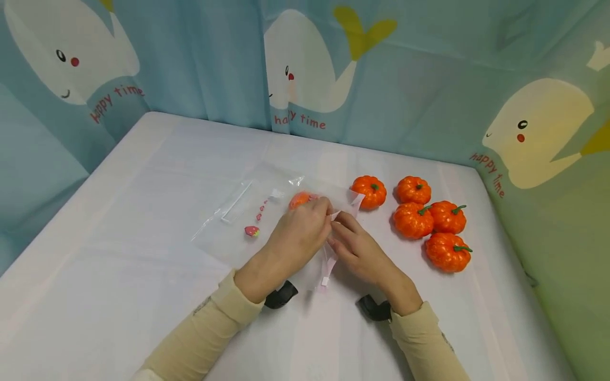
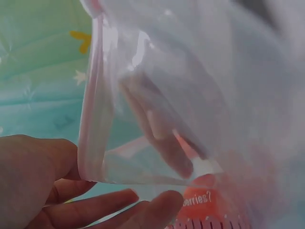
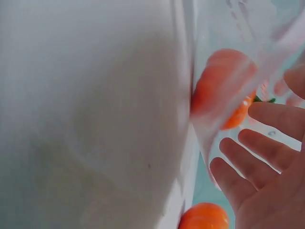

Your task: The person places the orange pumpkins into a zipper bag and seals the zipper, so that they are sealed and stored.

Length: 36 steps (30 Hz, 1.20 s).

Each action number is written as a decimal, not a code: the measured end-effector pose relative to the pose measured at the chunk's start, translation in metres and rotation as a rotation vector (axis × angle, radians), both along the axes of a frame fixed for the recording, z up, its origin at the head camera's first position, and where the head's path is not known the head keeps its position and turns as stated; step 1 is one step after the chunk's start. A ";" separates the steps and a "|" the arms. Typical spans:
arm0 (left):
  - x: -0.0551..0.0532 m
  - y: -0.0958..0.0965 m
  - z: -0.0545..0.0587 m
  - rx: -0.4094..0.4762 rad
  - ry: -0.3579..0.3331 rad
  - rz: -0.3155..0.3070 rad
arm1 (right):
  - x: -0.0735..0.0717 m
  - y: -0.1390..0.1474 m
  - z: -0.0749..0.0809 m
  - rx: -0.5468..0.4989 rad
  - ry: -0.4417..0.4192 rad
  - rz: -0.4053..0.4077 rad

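A clear zip bag (image 1: 233, 206) with strawberry prints and a pink zip edge lies across the middle of the table, its right end raised. My left hand (image 1: 302, 230) pinches the pink edge; in the left wrist view, its thumb and a finger meet at that edge. My right hand (image 1: 357, 248) touches the bag's mouth from the right, its fingers spread and nearly straight in the right wrist view. An orange shape (image 1: 299, 200) shows through the film beside the left hand. In the right wrist view, a pumpkin (image 3: 224, 86) appears partly behind the pink strip.
Several small orange pumpkins with green stems stand right of the bag; one pumpkin (image 1: 369, 191) is close to its edge, another pumpkin (image 1: 448, 252) sits nearer the front. A whale-print curtain (image 1: 229, 69) borders the white table (image 1: 119, 296). Black wrist devices sit under both wrists.
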<state>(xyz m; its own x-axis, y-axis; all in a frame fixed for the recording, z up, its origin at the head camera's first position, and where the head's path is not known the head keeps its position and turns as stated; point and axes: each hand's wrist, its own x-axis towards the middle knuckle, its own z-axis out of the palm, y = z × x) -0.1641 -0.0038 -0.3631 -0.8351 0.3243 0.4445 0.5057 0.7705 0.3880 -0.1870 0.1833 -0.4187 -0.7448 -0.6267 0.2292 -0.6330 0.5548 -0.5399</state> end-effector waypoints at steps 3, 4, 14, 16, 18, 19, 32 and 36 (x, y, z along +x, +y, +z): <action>-0.001 -0.001 -0.003 -0.042 0.018 0.043 | 0.001 0.003 0.001 0.010 -0.004 -0.027; -0.002 -0.001 -0.003 -0.050 0.014 0.052 | 0.001 0.005 0.002 0.014 -0.003 -0.035; -0.005 -0.007 -0.006 -0.035 -0.106 0.080 | -0.006 0.028 0.013 -0.081 -0.006 -0.144; -0.006 -0.009 -0.008 -0.023 -0.112 0.090 | -0.008 0.033 0.014 -0.093 0.001 -0.181; -0.007 -0.010 -0.009 -0.018 -0.104 0.095 | -0.011 0.038 0.016 -0.101 0.008 -0.228; -0.008 -0.011 -0.010 -0.017 -0.099 0.096 | -0.013 0.040 0.016 -0.108 0.012 -0.250; -0.008 -0.008 -0.012 -0.057 -0.076 0.078 | -0.042 0.044 0.010 -0.132 -0.028 -0.583; -0.010 -0.008 -0.008 -0.056 -0.039 0.076 | -0.050 0.042 0.009 -0.066 -0.062 -0.559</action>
